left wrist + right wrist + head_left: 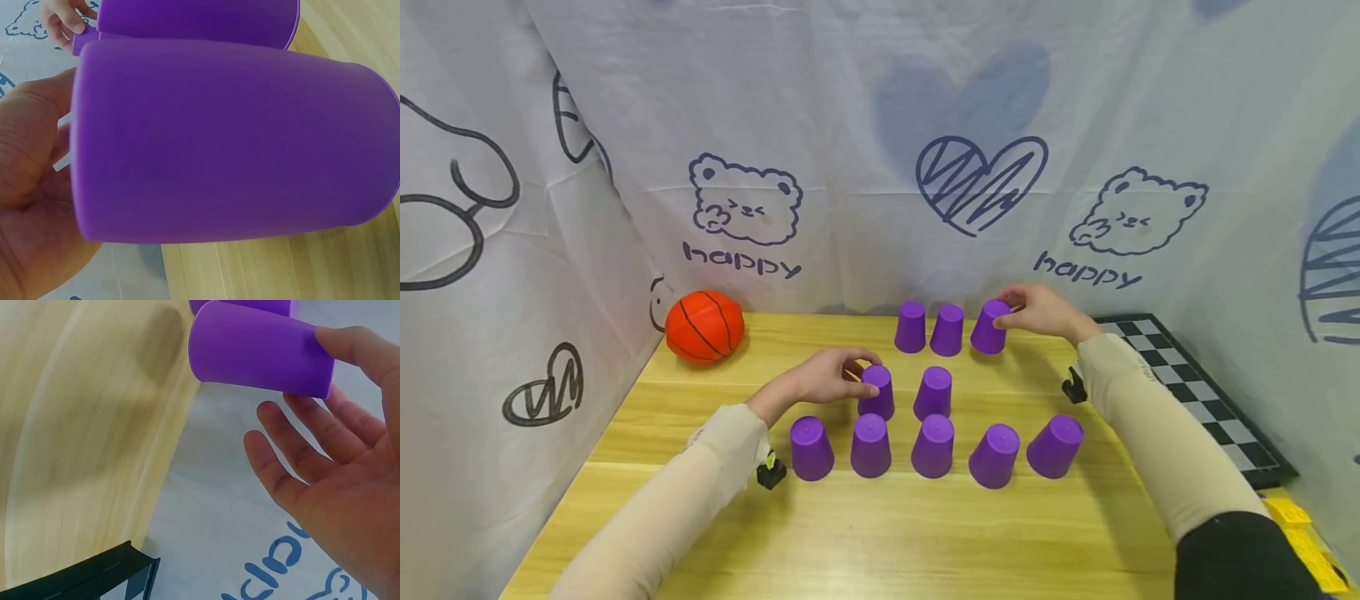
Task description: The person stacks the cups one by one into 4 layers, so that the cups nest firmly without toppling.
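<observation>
My left hand (831, 377) grips a purple cup (877, 398) near its upturned base, thumb at the front; this cup (231, 144) fills much of the left wrist view. Beside it on the right stands another upside-down cup (933, 393). At the back, my right hand (1037, 310) pinches a tilted purple cup (989, 327) by its upper end. In the right wrist view, thumb and fingertips meet that cup (262, 350), while its shadow falls apart from it on the wood. Two more cups, left (911, 327) and middle (947, 331), stand to its left.
Several upside-down purple cups form a front row, from the left one (812, 449) to the right one (1056, 447). An orange ball (704, 327) sits at the back left. A checkered board (1195, 392) lies right, with yellow pieces (1303, 542) nearby. Printed cloth (850, 167) hangs behind the table.
</observation>
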`<state>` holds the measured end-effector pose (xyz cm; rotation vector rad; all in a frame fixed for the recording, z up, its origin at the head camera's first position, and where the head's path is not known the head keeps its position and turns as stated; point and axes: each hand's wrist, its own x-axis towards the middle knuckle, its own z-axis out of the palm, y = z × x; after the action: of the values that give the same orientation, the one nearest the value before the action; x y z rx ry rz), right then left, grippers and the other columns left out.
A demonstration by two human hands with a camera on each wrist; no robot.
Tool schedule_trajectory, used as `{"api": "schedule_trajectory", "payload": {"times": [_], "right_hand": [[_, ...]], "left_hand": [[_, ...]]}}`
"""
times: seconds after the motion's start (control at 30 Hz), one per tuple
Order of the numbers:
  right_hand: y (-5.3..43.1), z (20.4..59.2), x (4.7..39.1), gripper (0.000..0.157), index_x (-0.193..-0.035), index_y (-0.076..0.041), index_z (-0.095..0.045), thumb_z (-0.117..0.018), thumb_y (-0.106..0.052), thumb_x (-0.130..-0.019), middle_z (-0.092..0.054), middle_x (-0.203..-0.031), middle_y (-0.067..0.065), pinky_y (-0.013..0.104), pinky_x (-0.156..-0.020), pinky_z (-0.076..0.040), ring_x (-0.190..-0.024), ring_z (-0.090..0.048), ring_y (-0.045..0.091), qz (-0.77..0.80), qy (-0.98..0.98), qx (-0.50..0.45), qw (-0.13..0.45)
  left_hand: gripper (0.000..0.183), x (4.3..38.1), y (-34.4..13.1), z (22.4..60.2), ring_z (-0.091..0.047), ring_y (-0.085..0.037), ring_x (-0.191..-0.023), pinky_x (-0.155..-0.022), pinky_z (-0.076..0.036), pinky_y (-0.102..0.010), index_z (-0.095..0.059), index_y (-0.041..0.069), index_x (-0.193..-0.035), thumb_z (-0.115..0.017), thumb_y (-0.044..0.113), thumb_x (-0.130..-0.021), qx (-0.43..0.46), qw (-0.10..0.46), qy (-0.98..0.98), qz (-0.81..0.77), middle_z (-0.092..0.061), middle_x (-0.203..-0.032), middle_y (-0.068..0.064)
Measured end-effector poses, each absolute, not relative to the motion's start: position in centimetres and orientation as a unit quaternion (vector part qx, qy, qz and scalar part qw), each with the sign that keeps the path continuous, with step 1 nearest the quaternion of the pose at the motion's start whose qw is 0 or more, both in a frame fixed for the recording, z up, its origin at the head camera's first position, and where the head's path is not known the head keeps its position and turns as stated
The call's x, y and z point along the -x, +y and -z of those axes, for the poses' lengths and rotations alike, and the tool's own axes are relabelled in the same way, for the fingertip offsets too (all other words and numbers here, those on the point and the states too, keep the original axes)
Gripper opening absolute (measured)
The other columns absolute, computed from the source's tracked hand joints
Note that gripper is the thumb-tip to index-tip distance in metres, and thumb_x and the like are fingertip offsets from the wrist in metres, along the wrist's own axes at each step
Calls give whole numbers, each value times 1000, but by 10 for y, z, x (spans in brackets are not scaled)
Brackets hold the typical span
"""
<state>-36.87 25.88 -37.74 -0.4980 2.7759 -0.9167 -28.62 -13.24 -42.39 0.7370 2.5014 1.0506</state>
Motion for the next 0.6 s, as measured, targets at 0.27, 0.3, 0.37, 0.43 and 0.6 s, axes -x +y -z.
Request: {"api": "schedule_trajectory", "payload": {"times": [0.27,0.3,0.37,0.43,0.6], "right_hand": [[254,385,378,50,-132,10,-61,-77,-17,-92,-67,-132,31,56,-113,-49,-126,-63,45,305,933,163,99],[253,387,379,50,-132,10,-61,-77,-17,-92,-66,-132,32,56,-113,-49,-126,-63,45,304,934,160,101],[254,390,380,49,-132,8,-61,-76,-18,-93,-66,-134,31,56,-113,-49,-127,-62,44,300,936,151,106],[253,392,381,48,-132,6,-61,-76,-19,-94,-65,-135,31,56,-114,-48,-128,-61,44,293,939,143,113],[251,394,382,48,-132,7,-60,-75,-20,-95,-64,-137,32,57,-114,-48,-130,-60,46,285,941,138,118]], "left_hand": [[45,285,-130,421,-72,-32,-120,-100,-61,-39,-65,12,-136,-78,28,-97,-266,161,878,-363,-73,-129,-15],[44,284,-130,421,-72,-32,-120,-100,-61,-39,-65,13,-136,-78,28,-96,-265,161,879,-362,-74,-129,-15],[44,284,-130,421,-72,-32,-120,-99,-61,-39,-65,12,-135,-78,29,-96,-265,162,879,-362,-73,-129,-15],[45,284,-130,421,-72,-33,-120,-99,-61,-40,-65,12,-136,-78,30,-96,-263,164,880,-360,-73,-129,-16],[46,285,-131,421,-72,-32,-120,-100,-61,-39,-64,14,-137,-78,31,-96,-260,164,882,-357,-73,-130,-15]]}}
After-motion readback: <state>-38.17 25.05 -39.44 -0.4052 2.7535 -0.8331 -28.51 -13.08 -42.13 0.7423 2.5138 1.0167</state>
